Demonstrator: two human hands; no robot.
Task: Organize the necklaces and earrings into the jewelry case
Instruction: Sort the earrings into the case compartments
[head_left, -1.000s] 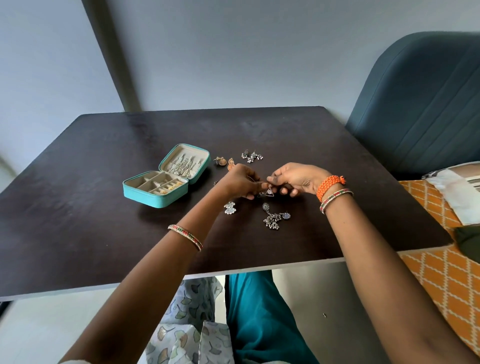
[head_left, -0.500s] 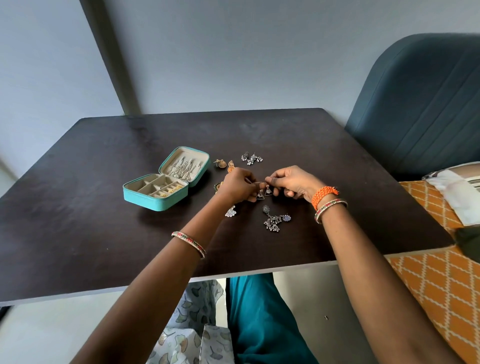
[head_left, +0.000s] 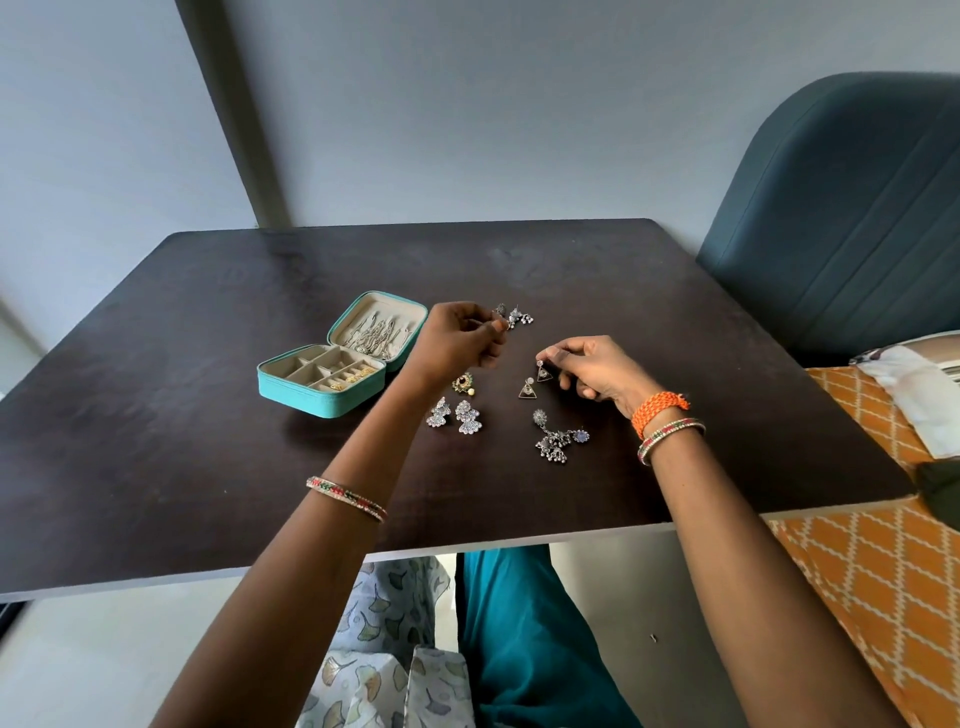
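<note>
While the teal jewelry case lies open at centre-left of the frame, I see cream compartments in its base and silvery pieces in its raised lid. My left hand, just right of the case, has curled fingers; whether they pinch anything I cannot tell. My right hand, further right, pinches a triangular earring by its stud. A second triangular earring lies between the hands, with fan-shaped earrings and a silver cluster lower on the dark table.
</note>
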